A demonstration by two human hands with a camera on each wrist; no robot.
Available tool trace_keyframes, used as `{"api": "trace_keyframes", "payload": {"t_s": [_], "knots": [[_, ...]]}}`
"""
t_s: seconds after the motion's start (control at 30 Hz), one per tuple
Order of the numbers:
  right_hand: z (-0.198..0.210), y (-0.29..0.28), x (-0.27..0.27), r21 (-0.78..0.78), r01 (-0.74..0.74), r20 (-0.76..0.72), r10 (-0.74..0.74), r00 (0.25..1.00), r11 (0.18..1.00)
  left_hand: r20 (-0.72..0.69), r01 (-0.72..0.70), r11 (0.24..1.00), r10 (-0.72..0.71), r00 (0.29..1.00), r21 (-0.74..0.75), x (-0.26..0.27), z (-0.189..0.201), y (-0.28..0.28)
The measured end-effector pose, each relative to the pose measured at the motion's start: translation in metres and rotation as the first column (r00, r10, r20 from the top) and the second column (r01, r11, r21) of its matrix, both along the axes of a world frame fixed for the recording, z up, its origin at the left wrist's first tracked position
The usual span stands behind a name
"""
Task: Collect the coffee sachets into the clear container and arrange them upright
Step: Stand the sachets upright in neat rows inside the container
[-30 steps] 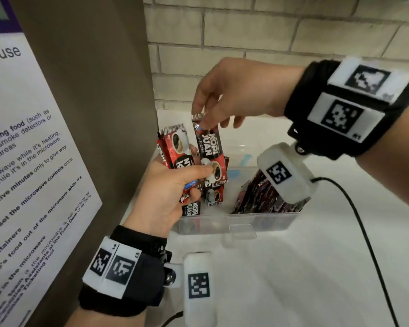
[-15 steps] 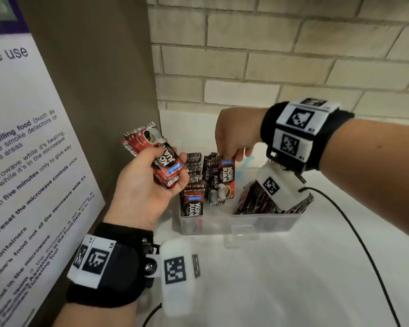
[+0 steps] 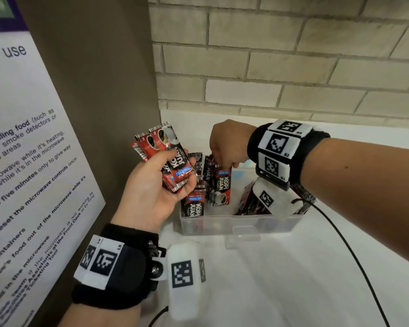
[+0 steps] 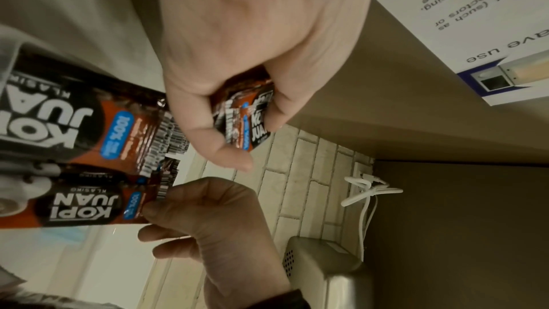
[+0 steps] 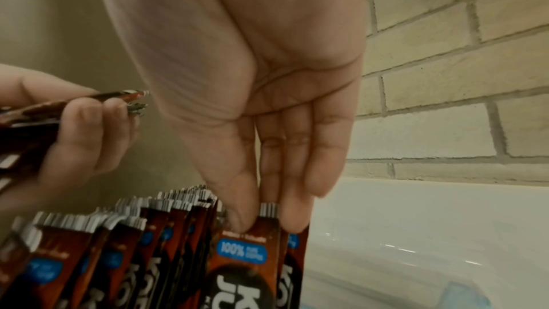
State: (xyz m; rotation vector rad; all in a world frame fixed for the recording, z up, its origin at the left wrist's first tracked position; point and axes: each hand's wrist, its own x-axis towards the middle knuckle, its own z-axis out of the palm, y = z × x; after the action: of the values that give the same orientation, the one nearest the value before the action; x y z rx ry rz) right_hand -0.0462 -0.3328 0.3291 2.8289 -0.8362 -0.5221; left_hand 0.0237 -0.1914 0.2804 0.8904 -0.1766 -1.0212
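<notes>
Pinching one sachet (image 3: 221, 185) by its top edge, right hand (image 3: 227, 142) fingers (image 5: 237, 196) clamped, sachet upright in container (image 3: 234, 224) among the row (image 5: 104, 243). Left hand (image 3: 156, 194) just left of it, fingers curled round a sachet stack (image 3: 168, 156) above container on table (image 3: 269, 291).

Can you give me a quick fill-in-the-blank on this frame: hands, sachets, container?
1. The left hand holds a fanned bunch of sachets beside the ____ panel.
2. The right hand pinches the top edge of a sachet standing ____ in the clear container.
3. The wall behind the container is made of ____.
4. The brand printed on the sachets reads Kopi ____.

Missing words: brown; upright; brick; Juan
</notes>
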Motion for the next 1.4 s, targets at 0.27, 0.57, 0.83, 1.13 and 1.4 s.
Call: {"api": "trace_keyframes", "payload": {"t_s": [0.27,0.57,0.83,1.13,1.4], "knots": [[-0.003,-0.001,-0.004,-0.001,0.013,0.036,-0.013,0.999,1.0,0.012,0.033,0.999,-0.033,0.999,0.005,-0.005,0.0,0.0],[-0.001,0.001,-0.004,0.02,0.07,0.085,-0.072,0.994,0.997,0.018,0.047,0.999,-0.047,0.999,-0.001,-0.006,-0.001,-0.001],[0.028,-0.001,-0.016,0.231,0.094,0.393,-0.181,0.902,0.968,0.11,0.059,0.998,-0.06,0.992,0.018,-0.004,-0.002,0.0],[0.051,0.012,-0.035,0.689,-0.111,0.528,-0.392,0.753,0.716,0.247,0.089,0.993,-0.105,0.963,0.076,-0.009,-0.005,-0.002],[0.04,0.015,-0.069,0.837,-0.227,0.545,-0.719,0.431,0.499,0.186,0.076,0.997,-0.07,0.98,-0.025,-0.007,-0.004,-0.003]]}}
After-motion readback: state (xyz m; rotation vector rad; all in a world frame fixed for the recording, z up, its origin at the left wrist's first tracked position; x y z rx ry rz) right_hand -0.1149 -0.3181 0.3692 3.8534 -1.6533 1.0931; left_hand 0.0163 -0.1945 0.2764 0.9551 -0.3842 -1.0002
